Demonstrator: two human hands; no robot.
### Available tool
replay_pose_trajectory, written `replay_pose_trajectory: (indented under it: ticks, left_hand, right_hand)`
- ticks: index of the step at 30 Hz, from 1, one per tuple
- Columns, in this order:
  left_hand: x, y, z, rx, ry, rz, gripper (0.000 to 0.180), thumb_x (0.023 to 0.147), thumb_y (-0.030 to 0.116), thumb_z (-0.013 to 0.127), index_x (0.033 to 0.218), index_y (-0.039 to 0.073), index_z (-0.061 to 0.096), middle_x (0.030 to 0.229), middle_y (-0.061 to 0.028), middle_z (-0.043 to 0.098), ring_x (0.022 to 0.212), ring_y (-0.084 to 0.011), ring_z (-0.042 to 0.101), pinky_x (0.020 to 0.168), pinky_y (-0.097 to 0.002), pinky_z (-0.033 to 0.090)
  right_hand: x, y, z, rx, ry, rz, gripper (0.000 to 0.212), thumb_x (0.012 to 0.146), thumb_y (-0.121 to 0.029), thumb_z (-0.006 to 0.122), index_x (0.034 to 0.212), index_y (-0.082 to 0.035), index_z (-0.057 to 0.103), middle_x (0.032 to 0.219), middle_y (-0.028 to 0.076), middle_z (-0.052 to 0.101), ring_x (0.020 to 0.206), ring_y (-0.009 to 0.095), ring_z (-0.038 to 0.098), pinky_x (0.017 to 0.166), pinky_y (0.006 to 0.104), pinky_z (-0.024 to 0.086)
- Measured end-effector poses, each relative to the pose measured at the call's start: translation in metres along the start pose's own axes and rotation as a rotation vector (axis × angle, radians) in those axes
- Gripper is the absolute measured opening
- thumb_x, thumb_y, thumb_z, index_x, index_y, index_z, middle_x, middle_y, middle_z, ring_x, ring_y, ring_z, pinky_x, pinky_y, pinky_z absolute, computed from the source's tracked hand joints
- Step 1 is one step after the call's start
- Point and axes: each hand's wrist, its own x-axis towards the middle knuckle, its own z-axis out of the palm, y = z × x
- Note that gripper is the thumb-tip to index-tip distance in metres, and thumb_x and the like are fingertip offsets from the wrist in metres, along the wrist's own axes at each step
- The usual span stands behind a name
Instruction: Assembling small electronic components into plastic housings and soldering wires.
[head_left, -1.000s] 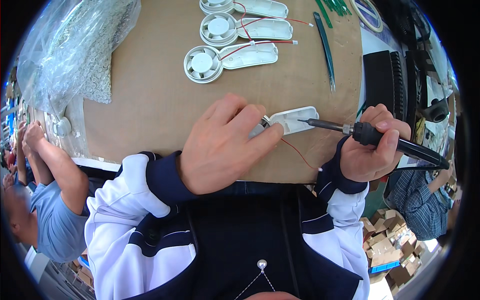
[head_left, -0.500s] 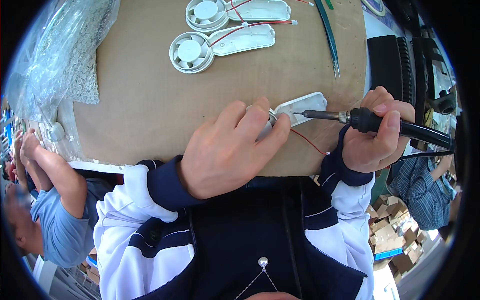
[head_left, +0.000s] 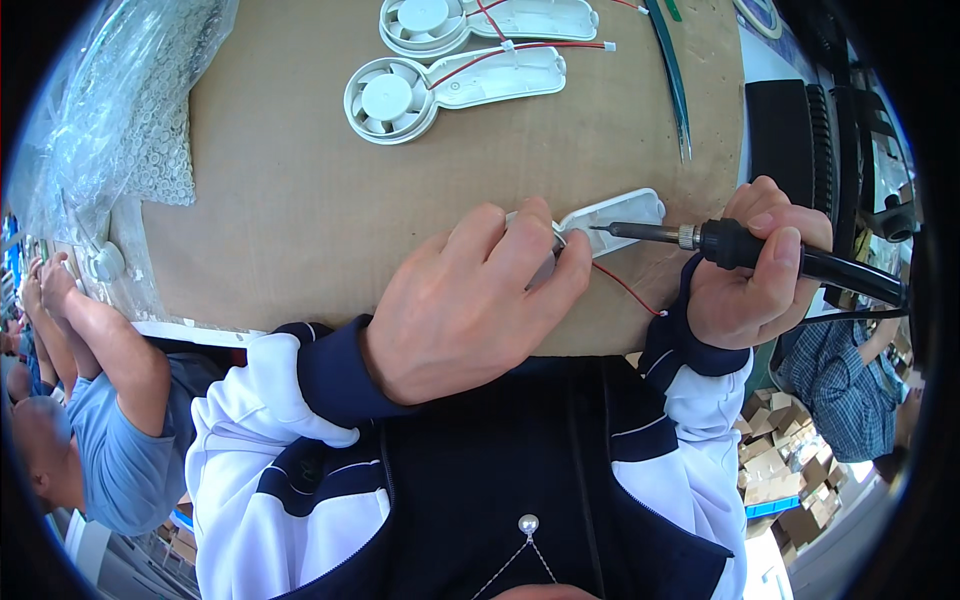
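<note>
Your left hand (head_left: pixel 475 300) is curled over the round head of a white plastic fan shell (head_left: pixel 630 212), pinning it on the brown work surface (head_left: pixel 270 170) just in front of you; the fingers hide most of that head. Your right hand (head_left: pixel 765 270) grips a black-handled soldering iron (head_left: pixel 735 243), bare metal tip over the shell's hollow handle. Contact: cannot tell. Tip sits just beside your left thumb; a small slip could burn it. Lingering on plastic could melt the wall. Thin red wire (head_left: pixel 630 288) ends by your right cuff (head_left: pixel 668 330); a snag could tug its joint loose.
</note>
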Motion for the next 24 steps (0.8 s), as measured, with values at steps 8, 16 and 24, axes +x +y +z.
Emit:
replay_pose_trajectory:
  ticks: [8, 16, 24]
  left_hand:
    - [-0.002, -0.009, 0.009, 0.011, 0.115, 0.023, 0.029, 0.072, 0.008, 0.070, 0.101, 0.010, 0.067, 0.103, -0.0101, 0.053, 0.069, -0.0166, 0.047, 0.048, -0.0227, 0.040]
    - [-0.003, -0.013, 0.009, 0.030, 0.130, 0.050, 0.028, 0.072, 0.008, 0.070, 0.099, 0.009, 0.067, 0.102, -0.0101, 0.054, 0.068, -0.0163, 0.047, 0.047, -0.0226, 0.039]
    - [-0.004, -0.014, 0.013, 0.059, 0.161, 0.047, 0.027, 0.070, 0.008, 0.068, 0.097, 0.011, 0.066, 0.101, -0.0095, 0.052, 0.068, -0.0153, 0.043, 0.046, -0.0212, 0.036]
  right_hand:
    - [0.000, 0.001, 0.003, 0.055, -0.071, -0.004, 0.015, 0.087, -0.017, 0.047, 0.080, -0.004, 0.052, 0.068, 0.004, 0.045, 0.055, 0.012, 0.036, 0.055, 0.0273, 0.030]
    - [0.000, 0.003, 0.007, 0.057, -0.074, -0.002, 0.015, 0.086, -0.017, 0.047, 0.080, -0.004, 0.052, 0.068, 0.004, 0.045, 0.055, 0.012, 0.036, 0.055, 0.0274, 0.030]
    - [0.000, 0.003, 0.007, 0.051, -0.055, 0.001, 0.014, 0.086, -0.016, 0.047, 0.080, -0.004, 0.052, 0.068, 0.004, 0.046, 0.055, 0.013, 0.037, 0.055, 0.0273, 0.030]
